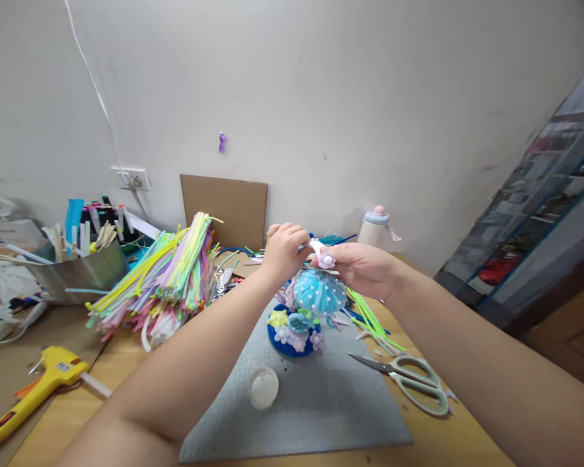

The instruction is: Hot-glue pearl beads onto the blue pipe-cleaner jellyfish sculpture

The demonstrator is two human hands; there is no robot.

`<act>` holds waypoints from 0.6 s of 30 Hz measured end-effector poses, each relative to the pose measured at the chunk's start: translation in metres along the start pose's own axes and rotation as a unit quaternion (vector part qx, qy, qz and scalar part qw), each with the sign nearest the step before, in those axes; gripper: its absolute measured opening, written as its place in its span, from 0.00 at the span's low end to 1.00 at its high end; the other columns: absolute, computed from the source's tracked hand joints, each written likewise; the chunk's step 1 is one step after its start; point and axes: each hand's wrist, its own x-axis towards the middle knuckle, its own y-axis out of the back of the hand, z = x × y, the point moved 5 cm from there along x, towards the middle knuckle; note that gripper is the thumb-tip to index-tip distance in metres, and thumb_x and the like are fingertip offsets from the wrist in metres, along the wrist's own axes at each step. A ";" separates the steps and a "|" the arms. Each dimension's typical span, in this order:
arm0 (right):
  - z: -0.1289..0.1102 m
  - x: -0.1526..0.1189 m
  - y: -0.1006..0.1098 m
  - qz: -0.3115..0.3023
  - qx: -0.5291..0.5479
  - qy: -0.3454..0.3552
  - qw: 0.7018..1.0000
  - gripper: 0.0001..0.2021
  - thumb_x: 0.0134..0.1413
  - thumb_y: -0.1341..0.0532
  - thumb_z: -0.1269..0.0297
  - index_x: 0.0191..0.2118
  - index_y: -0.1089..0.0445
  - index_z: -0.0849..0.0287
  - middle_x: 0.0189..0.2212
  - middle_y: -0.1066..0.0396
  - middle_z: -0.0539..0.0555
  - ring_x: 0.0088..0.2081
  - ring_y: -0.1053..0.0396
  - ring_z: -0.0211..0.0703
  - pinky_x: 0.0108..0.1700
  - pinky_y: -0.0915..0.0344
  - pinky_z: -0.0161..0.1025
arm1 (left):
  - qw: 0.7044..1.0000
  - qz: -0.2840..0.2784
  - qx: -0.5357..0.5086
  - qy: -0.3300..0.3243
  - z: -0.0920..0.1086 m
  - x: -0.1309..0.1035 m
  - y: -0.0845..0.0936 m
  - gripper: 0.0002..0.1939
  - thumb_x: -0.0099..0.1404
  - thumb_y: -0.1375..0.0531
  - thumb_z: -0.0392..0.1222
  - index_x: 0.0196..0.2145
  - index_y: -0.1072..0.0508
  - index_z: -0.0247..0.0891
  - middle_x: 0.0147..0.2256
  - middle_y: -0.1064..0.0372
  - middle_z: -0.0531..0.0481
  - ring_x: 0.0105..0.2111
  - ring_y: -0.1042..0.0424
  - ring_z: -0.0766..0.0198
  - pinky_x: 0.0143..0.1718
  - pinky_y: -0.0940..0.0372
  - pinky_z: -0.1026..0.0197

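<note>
Above the craft piece, my left hand (286, 250) has its fingers closed on a small white piece (316, 246). My right hand (365, 267) pinches a pale purple flower (326, 260) beside it, and the two hands nearly meet. Just below them is a blue dome (320, 292) dotted with white beads. Under the dome, a round dark blue base (292, 349) carries a yellow star shape, small flowers and a teal shell-like shape. The base stands on a grey mat (321, 415).
A small round container (263, 388) sits on the mat. Scissors (409, 379) lie at the right, a yellow glue gun (39, 389) at the left. Pipe cleaners (175, 272) are heaped beside a metal container (82, 275). A bottle (374, 228) stands by the wall.
</note>
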 end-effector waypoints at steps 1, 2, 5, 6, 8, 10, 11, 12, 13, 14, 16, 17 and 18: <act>-0.001 0.000 0.001 0.002 -0.006 0.006 1.000 0.02 0.38 0.34 0.68 0.21 0.26 0.60 0.23 0.28 0.50 0.30 0.36 0.40 0.37 0.41 0.37 | 1.000 -0.001 -0.001 -0.006 0.001 0.000 0.000 0.06 0.59 0.45 0.35 0.25 0.33 0.40 0.28 0.30 0.53 0.36 0.34 0.61 0.40 0.48 0.56; -0.002 0.000 0.002 0.004 -0.012 0.011 1.000 0.03 0.38 0.33 0.68 0.21 0.26 0.61 0.23 0.28 0.50 0.30 0.36 0.39 0.36 0.42 0.37 | 1.000 -0.001 -0.002 -0.012 0.001 0.001 0.000 0.06 0.59 0.45 0.34 0.25 0.33 0.40 0.28 0.30 0.53 0.36 0.34 0.61 0.40 0.48 0.56; -0.006 -0.001 0.004 0.008 -0.026 0.017 0.999 0.04 0.38 0.33 0.68 0.19 0.26 0.60 0.22 0.29 0.50 0.29 0.36 0.39 0.35 0.42 0.38 | 1.000 -0.005 -0.007 -0.025 0.002 0.002 0.001 0.07 0.59 0.45 0.34 0.24 0.34 0.40 0.28 0.30 0.53 0.37 0.33 0.62 0.40 0.48 0.57; -0.008 -0.002 0.004 0.006 -0.030 0.017 0.999 0.04 0.38 0.33 0.68 0.19 0.26 0.60 0.22 0.29 0.50 0.29 0.36 0.40 0.35 0.42 0.38 | 1.000 -0.006 -0.008 -0.027 0.003 0.002 0.001 0.07 0.59 0.45 0.34 0.24 0.34 0.40 0.28 0.30 0.53 0.37 0.33 0.62 0.40 0.48 0.57; -0.011 -0.002 0.006 0.001 -0.038 0.012 0.999 0.04 0.37 0.33 0.69 0.19 0.26 0.60 0.22 0.28 0.51 0.29 0.36 0.41 0.35 0.42 0.39 | 0.999 -0.009 -0.010 -0.030 0.004 0.001 0.001 0.07 0.59 0.45 0.34 0.24 0.35 0.40 0.28 0.30 0.53 0.37 0.33 0.61 0.40 0.48 0.56; -0.013 -0.002 0.007 -0.005 -0.044 0.006 0.999 0.04 0.38 0.33 0.69 0.19 0.27 0.59 0.21 0.28 0.52 0.28 0.36 0.42 0.35 0.41 0.40 | 0.999 -0.012 -0.011 -0.032 0.004 0.001 0.001 0.07 0.59 0.44 0.35 0.24 0.35 0.40 0.28 0.29 0.53 0.37 0.33 0.61 0.40 0.48 0.57; -0.014 -0.001 0.008 -0.007 -0.046 0.003 0.999 0.04 0.38 0.33 0.69 0.19 0.27 0.59 0.21 0.29 0.52 0.28 0.36 0.42 0.35 0.41 0.41 | 0.999 -0.014 -0.012 -0.032 0.005 0.001 0.001 0.07 0.59 0.44 0.36 0.23 0.35 0.40 0.28 0.29 0.53 0.37 0.33 0.61 0.40 0.48 0.57; -0.016 -0.001 0.009 -0.009 -0.048 0.001 0.999 0.04 0.39 0.33 0.69 0.19 0.27 0.59 0.20 0.29 0.52 0.28 0.36 0.42 0.35 0.41 0.41 | 0.999 -0.015 -0.012 -0.033 0.005 0.001 0.001 0.07 0.60 0.44 0.36 0.23 0.35 0.40 0.28 0.29 0.53 0.37 0.33 0.61 0.40 0.48 0.57; -0.017 0.000 0.010 -0.010 -0.050 0.000 0.999 0.05 0.39 0.33 0.69 0.19 0.28 0.59 0.20 0.30 0.52 0.28 0.36 0.42 0.35 0.41 0.41 | 0.999 -0.017 -0.012 -0.033 0.006 0.001 0.000 0.08 0.60 0.44 0.37 0.24 0.35 0.40 0.29 0.29 0.53 0.37 0.33 0.61 0.40 0.48 0.57; -0.018 0.001 0.011 -0.012 -0.051 0.000 0.999 0.05 0.39 0.34 0.69 0.19 0.28 0.59 0.20 0.30 0.52 0.28 0.36 0.42 0.35 0.41 0.42 | 0.999 -0.019 -0.012 -0.033 0.006 0.001 0.000 0.08 0.60 0.44 0.37 0.24 0.35 0.40 0.29 0.29 0.53 0.37 0.33 0.62 0.40 0.48 0.57; -0.020 0.002 0.012 -0.014 -0.053 0.001 0.999 0.05 0.39 0.34 0.70 0.19 0.28 0.59 0.19 0.31 0.51 0.28 0.37 0.42 0.36 0.42 0.42 | 0.999 -0.023 -0.012 -0.034 0.007 0.002 0.000 0.08 0.61 0.45 0.38 0.24 0.35 0.40 0.29 0.29 0.52 0.37 0.33 0.62 0.40 0.48 0.57; -0.022 0.003 0.012 -0.015 -0.053 0.002 0.998 0.05 0.39 0.34 0.70 0.19 0.28 0.59 0.19 0.31 0.51 0.28 0.37 0.43 0.36 0.41 0.42 | 0.999 -0.023 -0.012 -0.034 0.007 0.002 0.000 0.09 0.62 0.45 0.39 0.23 0.36 0.40 0.29 0.29 0.52 0.37 0.33 0.62 0.40 0.48 0.57; -0.023 0.003 0.012 -0.015 -0.053 0.003 0.998 0.05 0.39 0.34 0.70 0.19 0.28 0.59 0.19 0.31 0.51 0.28 0.37 0.42 0.36 0.41 0.43 | 0.999 -0.023 -0.011 -0.034 0.007 0.002 0.000 0.10 0.63 0.45 0.40 0.23 0.36 0.40 0.29 0.29 0.52 0.37 0.33 0.62 0.39 0.48 0.57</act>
